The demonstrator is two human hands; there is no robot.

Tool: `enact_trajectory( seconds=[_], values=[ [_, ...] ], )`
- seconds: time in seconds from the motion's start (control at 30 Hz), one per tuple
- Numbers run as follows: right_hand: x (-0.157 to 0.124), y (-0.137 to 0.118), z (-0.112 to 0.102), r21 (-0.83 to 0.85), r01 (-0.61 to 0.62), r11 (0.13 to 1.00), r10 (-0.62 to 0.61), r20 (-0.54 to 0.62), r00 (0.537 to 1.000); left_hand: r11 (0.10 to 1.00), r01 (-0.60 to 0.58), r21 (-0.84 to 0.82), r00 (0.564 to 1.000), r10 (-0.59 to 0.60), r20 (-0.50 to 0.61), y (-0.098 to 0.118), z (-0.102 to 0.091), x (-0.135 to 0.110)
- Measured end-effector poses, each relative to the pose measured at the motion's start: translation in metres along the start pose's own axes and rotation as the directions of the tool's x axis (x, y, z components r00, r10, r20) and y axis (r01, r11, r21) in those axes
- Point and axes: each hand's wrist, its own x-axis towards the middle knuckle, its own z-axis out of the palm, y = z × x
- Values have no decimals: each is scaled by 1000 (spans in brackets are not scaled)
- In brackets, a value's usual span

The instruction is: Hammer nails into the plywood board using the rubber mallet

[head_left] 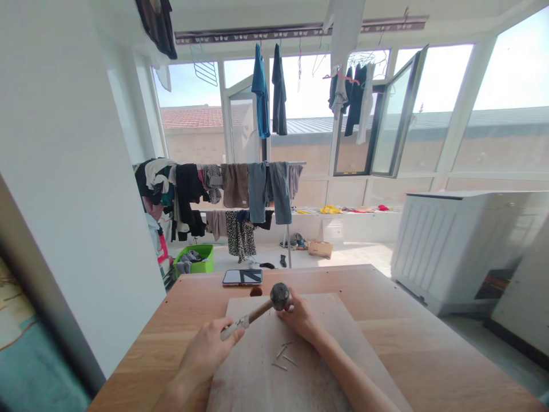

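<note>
My hammer (261,309) has a wooden handle and dull metal head; the board (343,326) is pale, matt wood, lower centre.

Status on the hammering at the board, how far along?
Done: no driven nail is visible in the board. In hand: the left hand grips the hammer, its head beside the right hand, whose fingers rest on the board; whether they pinch a nail is hidden. Left: several loose nails lie on the board between the forearms.

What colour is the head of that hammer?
Dark grey, nearly black: the hammer head, on a brown wooden handle. The head camera's view shows it best.
</note>
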Motion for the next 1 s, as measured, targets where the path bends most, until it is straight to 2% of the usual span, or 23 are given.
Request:
enact_trajectory(
  seconds=[0.1,0.27,0.4,0.47,0.53,0.6,0.67,0.7,0.87,1.0],
  values=[
    [-1,1,0,29,5,1000,-5,4,1000,999,-17,30,999,16,40,2,2,-1],
    [-2,-1,-1,79,51,996,-52,14,999,999,-15,47,999,13,35,-3,7,4],
    [-2,-7,-9,15,-6,1000,6,23,1000,992,-99,-84,995,99,-2,-14,17,5],
    [-4,-12,-20,-5,-25,1000,26,93,995,980,-110,-164,994,108,-21,-18,22,3],
    [-7,-18,-34,13,-48,999,43,256,966,970,-110,-217,994,102,-49,-20,28,0],
    [-11,-24,-46,-12,-88,996,85,444,892,962,-119,-247,991,100,-87,-20,32,-2],
    [-15,-30,-53,-99,-104,990,141,545,827,958,-120,-260,988,90,-125,-19,35,-4],
    [-17,-33,-55,-146,-90,985,157,559,814,958,-116,-262,987,83,-136,-20,36,-4],
    [-25,-52,-50,-376,72,924,142,511,847,967,-77,-242,988,42,-149,-24,39,-4],
    [-28,-61,-45,-479,125,869,143,484,863,967,-58,-249,987,19,-159,-24,38,-4]
  ],
)
